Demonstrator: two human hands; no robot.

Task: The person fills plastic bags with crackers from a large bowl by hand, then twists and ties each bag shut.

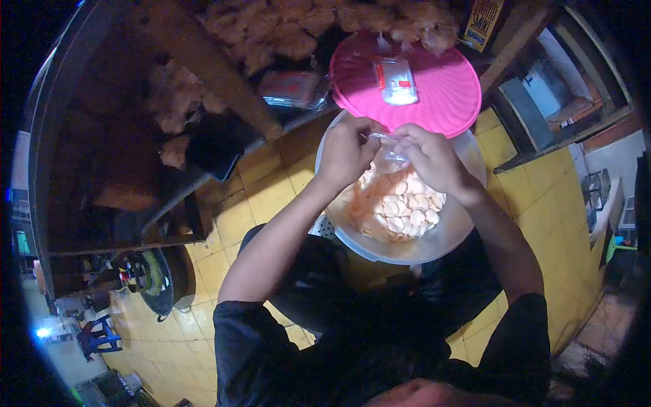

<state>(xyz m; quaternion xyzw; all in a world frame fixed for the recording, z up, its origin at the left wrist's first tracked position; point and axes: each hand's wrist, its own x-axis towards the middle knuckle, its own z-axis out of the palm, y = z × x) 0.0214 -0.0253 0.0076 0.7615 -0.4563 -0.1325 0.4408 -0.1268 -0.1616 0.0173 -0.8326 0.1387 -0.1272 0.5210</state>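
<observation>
Between my two hands is a small clear plastic bag (391, 156), held over a large pale tub (397, 254). My left hand (349, 150) pinches the bag's edge on one side. On the other side, my right hand (434, 159) grips it with bent fingers. Inside the tub lies a heap of pale round crackers (403, 207), below the bag. Whether the bag has anything in it I cannot make out. A pink ribbed lid (441, 88) sits just beyond the tub, with a pack of clear plastic bags (397, 81) on top.
On the wooden shelf at left are a plastic-wrapped pack (291, 89) and a dark phone-like slab (215, 146). A yellow and black box (483, 24) stands behind the lid. A dark pan (169, 278) rests on the yellow tiled floor (264, 190).
</observation>
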